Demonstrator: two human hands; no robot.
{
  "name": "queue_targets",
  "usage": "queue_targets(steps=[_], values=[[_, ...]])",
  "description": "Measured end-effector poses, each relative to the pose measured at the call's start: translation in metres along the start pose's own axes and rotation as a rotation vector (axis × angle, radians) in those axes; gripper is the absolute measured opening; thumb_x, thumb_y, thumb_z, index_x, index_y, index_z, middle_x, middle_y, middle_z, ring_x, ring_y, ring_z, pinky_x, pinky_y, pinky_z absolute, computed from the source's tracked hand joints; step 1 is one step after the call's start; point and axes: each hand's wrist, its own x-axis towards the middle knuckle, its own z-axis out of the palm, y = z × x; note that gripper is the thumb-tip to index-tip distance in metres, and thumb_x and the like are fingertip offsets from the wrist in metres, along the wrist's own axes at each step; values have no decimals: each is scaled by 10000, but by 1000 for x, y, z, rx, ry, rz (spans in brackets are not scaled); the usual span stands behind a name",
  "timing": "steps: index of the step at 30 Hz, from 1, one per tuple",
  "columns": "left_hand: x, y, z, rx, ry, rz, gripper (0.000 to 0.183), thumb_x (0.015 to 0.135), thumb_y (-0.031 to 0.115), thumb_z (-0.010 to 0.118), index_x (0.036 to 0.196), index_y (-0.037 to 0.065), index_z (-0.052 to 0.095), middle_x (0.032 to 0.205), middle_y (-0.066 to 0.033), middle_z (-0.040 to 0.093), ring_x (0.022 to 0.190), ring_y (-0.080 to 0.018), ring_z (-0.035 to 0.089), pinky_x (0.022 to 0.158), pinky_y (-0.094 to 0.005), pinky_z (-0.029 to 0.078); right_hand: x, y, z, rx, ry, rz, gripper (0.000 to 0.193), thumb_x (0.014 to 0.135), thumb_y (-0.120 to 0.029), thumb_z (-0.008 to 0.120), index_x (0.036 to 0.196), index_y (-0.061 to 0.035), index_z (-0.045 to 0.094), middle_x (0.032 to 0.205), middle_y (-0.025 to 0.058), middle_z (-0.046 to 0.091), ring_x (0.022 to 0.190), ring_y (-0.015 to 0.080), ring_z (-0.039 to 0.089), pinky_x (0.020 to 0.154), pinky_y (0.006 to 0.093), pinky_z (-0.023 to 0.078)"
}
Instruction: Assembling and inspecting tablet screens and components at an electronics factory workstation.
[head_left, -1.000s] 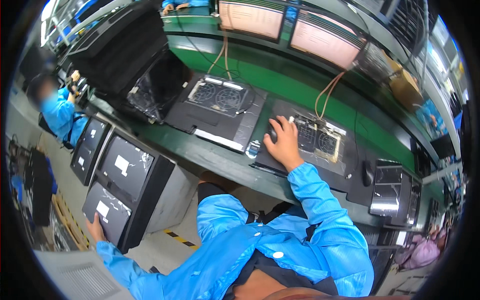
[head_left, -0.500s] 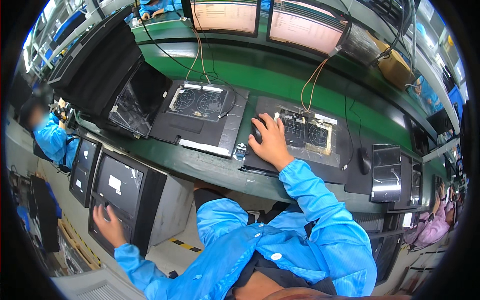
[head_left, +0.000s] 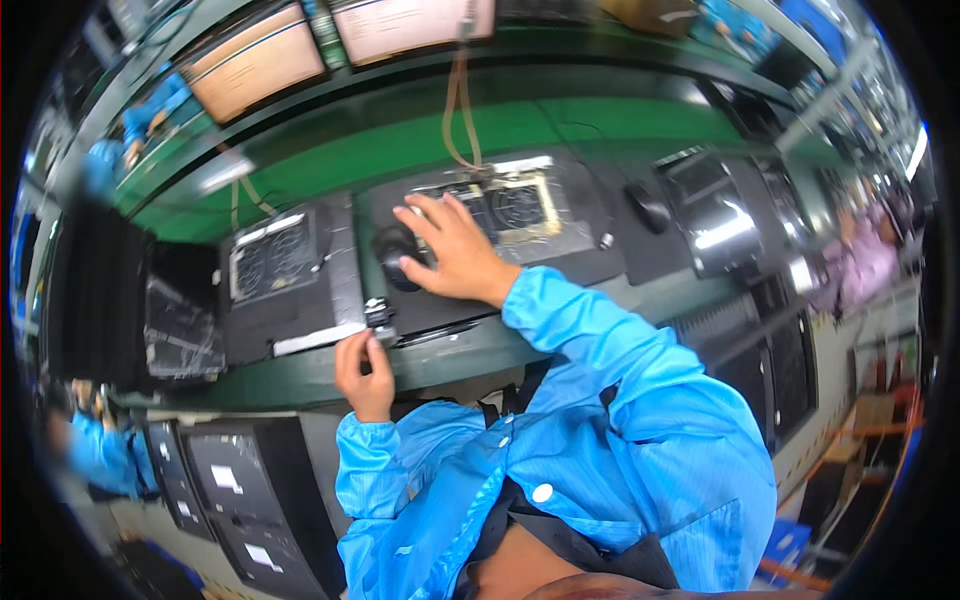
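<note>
From here the panel (head_left: 520, 208) already lies cabled on the tabletop (head_left: 452, 354), what's left unclear, right hand (head_left: 455, 245) loosely spread at the mouse (head_left: 396, 262), left hand (head_left: 365, 378) half-curled by a small device (head_left: 378, 312), grip unreadable.

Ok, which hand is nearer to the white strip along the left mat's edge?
Left. The left hand is at the right end of the white strip; contact is unclear. The right hand is farther away, to the right, at a black mouse.

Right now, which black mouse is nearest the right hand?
The left mouse, beside the thumb of the right hand; the other mouse lies farther right, near the glossy panel.
</note>
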Motion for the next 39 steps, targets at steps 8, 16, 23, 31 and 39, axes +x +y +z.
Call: queue_targets(steps=[8, 16, 23, 31, 39], values=[[-17, -40, -3, -132, 60, -206, 160, 1032, 117, 598, 985, -6, 690, 776, 5, 593, 656, -49, 484, 587, -219, 378, -107, 153, -218, -554, 61, 223, 484, 827, -232, 752, 1271, -67, 655, 1298, 185, 622, 1199, 388, 578, 1025, 488, 462], [-13, -32, 4, -15, 44, -219, 103, 987, 50, 623, 944, -26, 677, 824, -47, 619, 662, -108, 541, 596, -270, 437, -186, 190, -233, -466, 5, 393, 581, 861, -241, 761, 1404, -121, 595, 1477, 190, 492, 1329, 399, 510, 1109, 478, 423], [-13, -30, 9, 102, 108, -172, 130, 1023, 69, 607, 962, -26, 672, 823, -14, 605, 669, -64, 542, 586, -233, 439, -181, 192, -232, -441, -16, 408, 496, 885, -169, 732, 1364, -102, 623, 1455, 177, 516, 1319, 382, 526, 1095, 454, 443], [-16, -25, 7, 30, 77, -250, 97, 983, 38, 629, 945, -39, 675, 811, -43, 617, 661, -103, 538, 605, -268, 440, -183, 191, -233, -412, 5, 425, 464, 889, -155, 727, 1340, -99, 635, 1440, 178, 524, 1318, 384, 528, 1099, 450, 442], [-15, -35, 6, -12, 55, -258, 143, 1022, 71, 594, 969, -40, 667, 827, -31, 605, 684, -85, 534, 607, -252, 437, -187, 196, -232, -440, 16, 379, 472, 893, -221, 732, 1338, -97, 635, 1417, 207, 549, 1297, 400, 542, 1080, 467, 460]])
